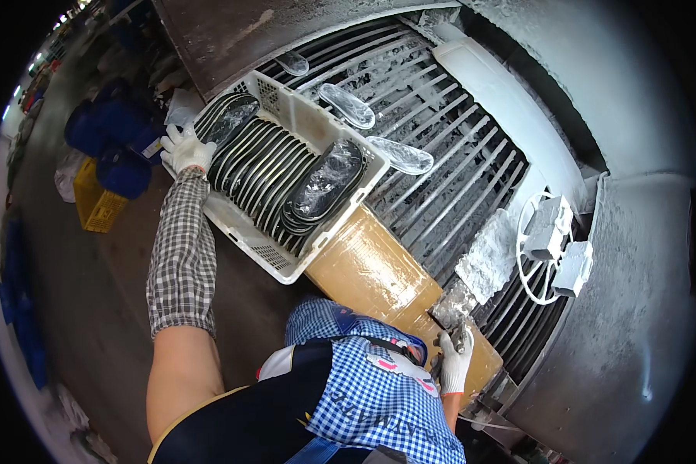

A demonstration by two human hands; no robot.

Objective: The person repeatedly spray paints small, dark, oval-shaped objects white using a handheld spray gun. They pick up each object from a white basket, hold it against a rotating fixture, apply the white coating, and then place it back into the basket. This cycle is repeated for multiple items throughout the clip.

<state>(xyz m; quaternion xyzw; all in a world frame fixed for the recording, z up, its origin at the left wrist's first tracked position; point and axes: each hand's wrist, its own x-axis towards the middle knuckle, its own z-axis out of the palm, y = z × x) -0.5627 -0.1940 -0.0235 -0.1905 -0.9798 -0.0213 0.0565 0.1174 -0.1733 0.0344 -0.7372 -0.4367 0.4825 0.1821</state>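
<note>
Nearest: blue checked apron, then right hand, gloved, fingers seemingly closed around a grey metal piece; can't tell what it is. Tan board just beyond, lying by the bars. Left hand, gloved, fingers fairly spread on the left end of the white crate; touching, but can't tell if it actually grips. Crate sits tilted across the view, with a row of dark soles on edge inside, plastic-wrapped ones at both ends.

Beyond the crate, metal bars carry three loose wrapped soles: near one, middle one, far one, all apart, outside the crate. Progress: most visible soles are in the crate; looks well filled, those three remaining, my judgement. Off to the left: blue containers, yellow crate.
</note>
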